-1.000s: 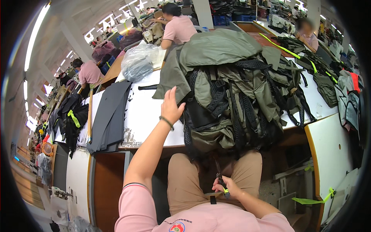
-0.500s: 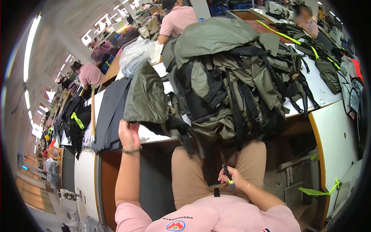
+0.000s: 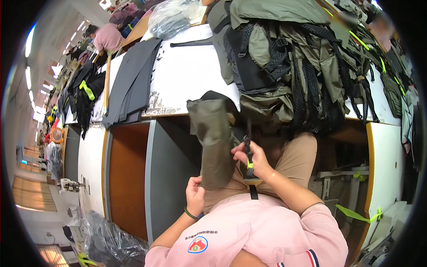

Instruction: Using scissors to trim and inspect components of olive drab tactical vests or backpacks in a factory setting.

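Observation:
My left hand [image 3: 195,195] is closed, pinching the lower end of an olive-green fabric bag piece [image 3: 215,147]. The piece stretches over my lap up to the table edge, with black fabric at its far end. My right hand [image 3: 259,162] is wrapped round black thread snips [image 3: 247,143], yellow-green tape on their handle. Their dark tip points away from me, just right of the olive piece; whether they touch it I cannot tell. Beyond both hands, a heap of olive and black backpacks [image 3: 267,104] with mesh straps lies on the table, partly hanging over its front edge.
Dark grey flat sheets [image 3: 129,84] lie on the white table [image 3: 187,66], left of the heap. Clear plastic wrapping [image 3: 171,20] is at the back. Below the tabletop are open compartments with a grey divider [image 3: 150,178]. A person in pink [image 3: 108,38] works at the far left.
My left hand has drawn the olive bag piece off the table, toward me and rightward over my lap. My right hand has risen with the snips toward it. The view has shifted.

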`<state>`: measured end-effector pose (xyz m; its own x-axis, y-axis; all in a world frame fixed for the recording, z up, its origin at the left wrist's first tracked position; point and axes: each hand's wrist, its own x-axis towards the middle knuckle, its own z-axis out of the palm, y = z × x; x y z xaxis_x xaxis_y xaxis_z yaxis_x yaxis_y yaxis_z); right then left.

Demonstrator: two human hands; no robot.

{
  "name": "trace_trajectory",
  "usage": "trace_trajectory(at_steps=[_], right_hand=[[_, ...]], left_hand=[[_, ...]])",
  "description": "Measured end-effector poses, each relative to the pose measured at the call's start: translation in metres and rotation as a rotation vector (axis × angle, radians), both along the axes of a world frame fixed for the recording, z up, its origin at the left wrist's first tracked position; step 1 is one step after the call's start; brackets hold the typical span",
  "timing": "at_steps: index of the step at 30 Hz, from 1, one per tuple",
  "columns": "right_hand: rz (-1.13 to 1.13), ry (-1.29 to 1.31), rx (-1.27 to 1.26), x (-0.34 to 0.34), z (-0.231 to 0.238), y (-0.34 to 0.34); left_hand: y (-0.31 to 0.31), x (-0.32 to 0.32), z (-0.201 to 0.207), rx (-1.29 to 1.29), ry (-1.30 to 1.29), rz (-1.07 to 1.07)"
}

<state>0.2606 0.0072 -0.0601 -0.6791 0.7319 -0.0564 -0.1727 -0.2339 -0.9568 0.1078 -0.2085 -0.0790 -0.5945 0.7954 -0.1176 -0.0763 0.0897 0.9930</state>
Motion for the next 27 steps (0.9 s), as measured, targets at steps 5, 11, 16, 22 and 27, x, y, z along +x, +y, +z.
trace_trajectory(at_steps=[5, 11, 16, 22, 27], right_hand=[[-0.188, 0.102, 0.166, 0.004, 0.031, 0.026], [-0.117, 0.025, 0.162, 0.002, 0.072, 0.014], [-0.148, -0.002, 0.199, 0.009, 0.071, 0.009], [-0.073, -0.040, 0.247, 0.021, 0.137, 0.005], [0.011, 0.036, 0.103, 0.020, 0.170, -0.007]], left_hand=[[0.020, 0.002, 0.048, 0.168, 0.417, -0.361], [0.063, 0.016, 0.059, 0.354, 0.645, -0.767], [0.074, 0.027, 0.057, 0.388, -0.054, -0.865], [0.101, -0.004, 0.003, -0.007, -0.432, -0.155], [0.149, 0.002, 0.026, 0.291, 0.056, -0.293]])
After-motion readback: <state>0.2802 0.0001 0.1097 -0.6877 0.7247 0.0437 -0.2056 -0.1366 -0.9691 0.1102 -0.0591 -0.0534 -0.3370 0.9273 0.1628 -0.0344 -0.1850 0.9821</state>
